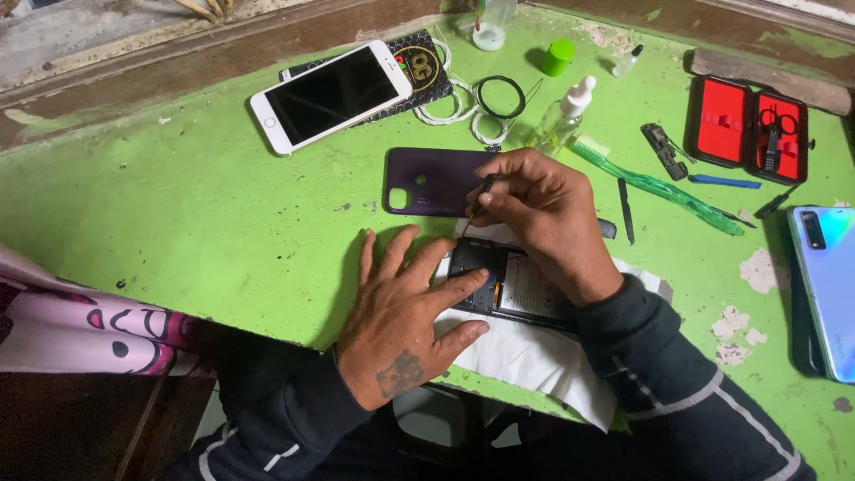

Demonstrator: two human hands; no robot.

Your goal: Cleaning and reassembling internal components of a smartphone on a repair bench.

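Head view
Left hand: lies flat with fingers spread, grips nothing, and presses on the left part of the opened phone.
Right hand: closed around a thin tool, pinched between thumb and fingers, its tip pointing down at the phone's upper left corner.
Opened phone: lies back-up on a white cloth at the near edge of the green table, its insides showing between the two hands.
Back cover: dark purple, flat on the table just beyond the phone, partly hidden by the right hand.
White phone: screen up, far left, leaning on a black pouch.
Cables: white and black coils beside the pouch.
Bottle: clear dropper bottle, lying just beyond the right hand.
Toothbrush: green, lying slantwise to the right of the hand.
Red case: open, far right, with small tools inside.
Blue phone: at the right edge, back up.
Sleeves: dark with grey stripes.
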